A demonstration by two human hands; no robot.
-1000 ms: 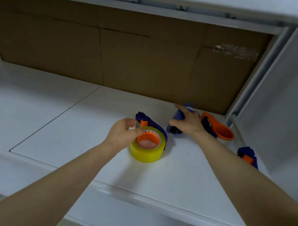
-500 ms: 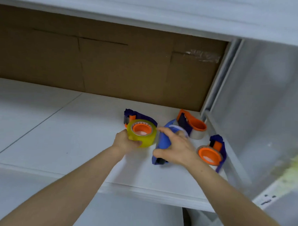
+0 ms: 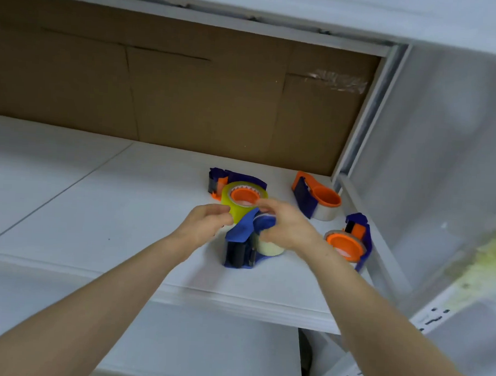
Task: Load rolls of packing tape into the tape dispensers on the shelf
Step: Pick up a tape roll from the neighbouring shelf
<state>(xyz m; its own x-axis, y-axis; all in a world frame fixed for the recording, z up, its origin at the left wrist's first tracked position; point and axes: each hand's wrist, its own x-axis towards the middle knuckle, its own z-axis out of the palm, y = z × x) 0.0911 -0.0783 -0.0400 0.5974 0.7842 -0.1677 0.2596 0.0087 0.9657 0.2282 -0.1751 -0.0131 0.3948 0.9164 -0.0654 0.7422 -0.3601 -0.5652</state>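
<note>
A yellow tape roll (image 3: pixel 231 204) with an orange core sits in a purple dispenser (image 3: pixel 243 177) near the middle of the white shelf (image 3: pixel 98 209). My left hand (image 3: pixel 207 224) pinches the roll's near side with curled fingers. Just in front stands a blue dispenser (image 3: pixel 238 245) holding a pale tape roll (image 3: pixel 268 248). My right hand (image 3: pixel 286 226) is closed over the top of it, with one finger reaching up to the yellow roll's orange core.
An orange and purple dispenser (image 3: pixel 316 195) with a clear roll lies at the back right. A purple dispenser (image 3: pixel 348 243) with an orange core lies against the right upright (image 3: pixel 366 113). Brown cardboard (image 3: pixel 174 90) backs the shelf, and another shelf board hangs overhead.
My right hand has drawn the blue dispenser from the back toward the front, right against the yellow roll. My left hand stays at the yellow roll. The head camera shifted.
</note>
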